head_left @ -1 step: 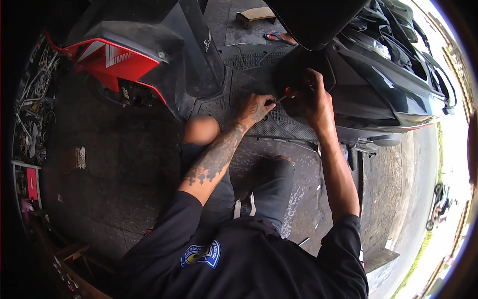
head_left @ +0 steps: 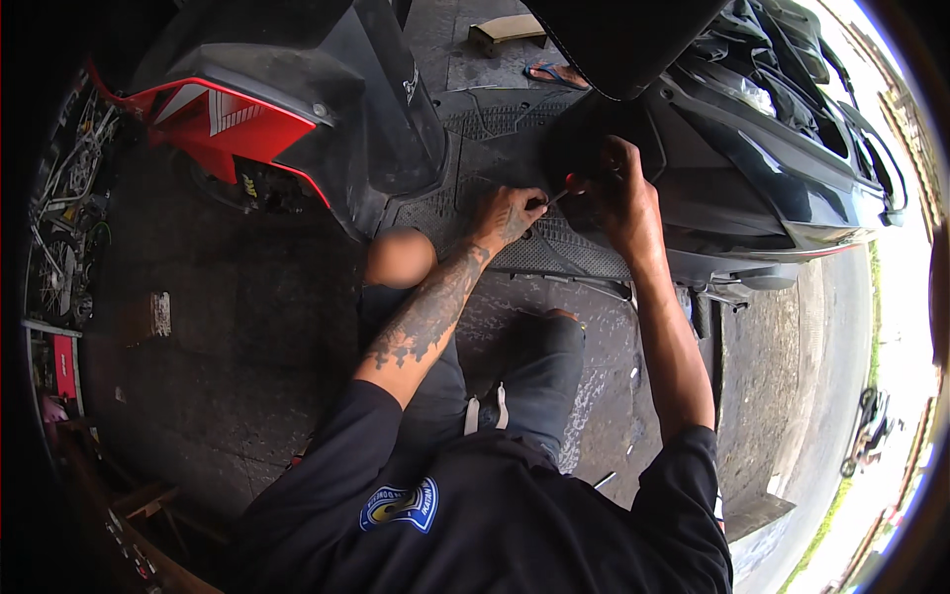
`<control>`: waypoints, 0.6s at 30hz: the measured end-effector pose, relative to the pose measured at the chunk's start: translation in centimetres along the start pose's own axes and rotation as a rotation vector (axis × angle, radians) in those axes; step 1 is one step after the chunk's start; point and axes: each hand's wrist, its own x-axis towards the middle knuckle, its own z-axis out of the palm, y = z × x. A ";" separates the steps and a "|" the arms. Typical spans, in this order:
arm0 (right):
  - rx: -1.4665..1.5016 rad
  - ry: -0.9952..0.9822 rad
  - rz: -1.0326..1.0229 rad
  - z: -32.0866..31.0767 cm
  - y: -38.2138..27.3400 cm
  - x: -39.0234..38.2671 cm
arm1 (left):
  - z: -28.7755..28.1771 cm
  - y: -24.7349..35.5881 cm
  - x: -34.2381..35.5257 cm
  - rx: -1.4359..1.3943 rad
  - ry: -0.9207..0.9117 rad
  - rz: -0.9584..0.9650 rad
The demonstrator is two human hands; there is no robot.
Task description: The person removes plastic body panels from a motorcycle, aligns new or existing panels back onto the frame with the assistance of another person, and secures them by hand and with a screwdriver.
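Observation:
In the head view my right hand [head_left: 625,203] is closed around a tool with a red handle end [head_left: 571,181] and a thin metal shaft [head_left: 559,196]. The shaft angles down-left to my left hand [head_left: 513,213], whose thumb and fingers pinch around its far end; what they hold there is too small to make out. Both hands are over a scooter's ridged black footboard [head_left: 475,139], beside the dark lower seat body [head_left: 683,208]. The scooter's front panel with red trim [head_left: 242,124] stands to the left.
The seat [head_left: 633,40] overhangs at top. A blue sandal [head_left: 554,74] and a small wooden stand [head_left: 505,35] sit beyond the scooter. Bicycle parts [head_left: 69,228] line the left wall. My bent legs [head_left: 534,376] are below. A motorbike [head_left: 868,431] is on the road at right.
The motorbike on the road at right has moved slightly downward in the picture. My hands show no clear movement.

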 end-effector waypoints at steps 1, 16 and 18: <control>0.000 0.005 0.002 0.0 0.3 -0.1 | 0.0 0.1 0.0 0.002 -0.004 0.003; -0.034 -0.032 0.013 0.8 0.7 0.4 | -0.3 0.0 -0.4 -0.071 0.100 0.061; -0.035 -0.038 0.016 0.3 1.2 0.4 | 0.3 0.3 0.0 -0.038 0.023 0.019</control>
